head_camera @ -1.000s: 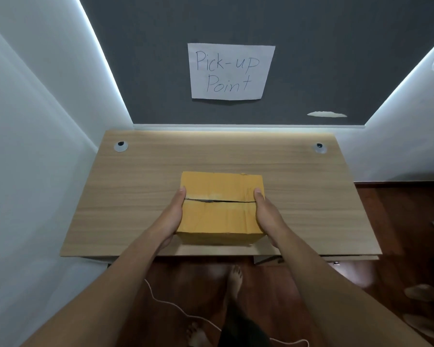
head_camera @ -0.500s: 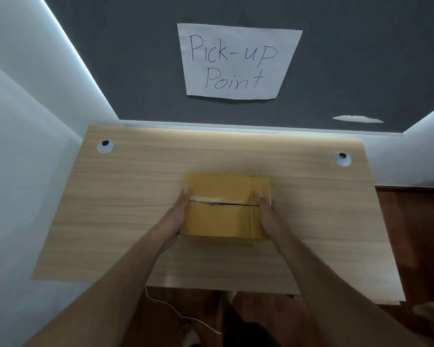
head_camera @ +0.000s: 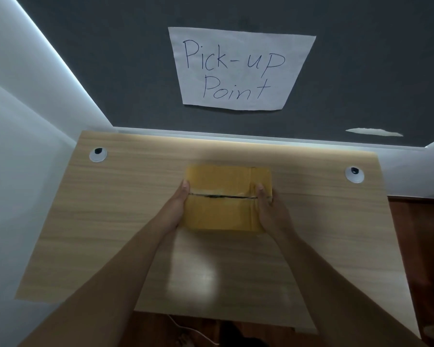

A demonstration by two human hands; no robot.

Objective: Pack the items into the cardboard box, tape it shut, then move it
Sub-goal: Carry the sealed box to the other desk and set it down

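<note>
A closed cardboard box (head_camera: 223, 211) wrapped in brownish tape sits near the middle of a light wooden table (head_camera: 110, 221), with a dark seam running across its top. My left hand (head_camera: 177, 205) presses flat against its left side. My right hand (head_camera: 269, 209) grips its right side, thumb on the top. Whether the box rests on the table or hovers just above it I cannot tell.
A paper sign (head_camera: 238, 68) reading "Pick-up Point" hangs on the dark wall behind the table. Two round cable grommets, one (head_camera: 98, 154) at the back left and another grommet (head_camera: 354, 174) at the back right, sit in the tabletop. White walls flank both sides. A thin white cable (head_camera: 193, 333) lies on the floor below.
I have stepped closer and carried the box from the table's front edge toward its middle, nearer the wall. Both hands keep the same hold on its sides.
</note>
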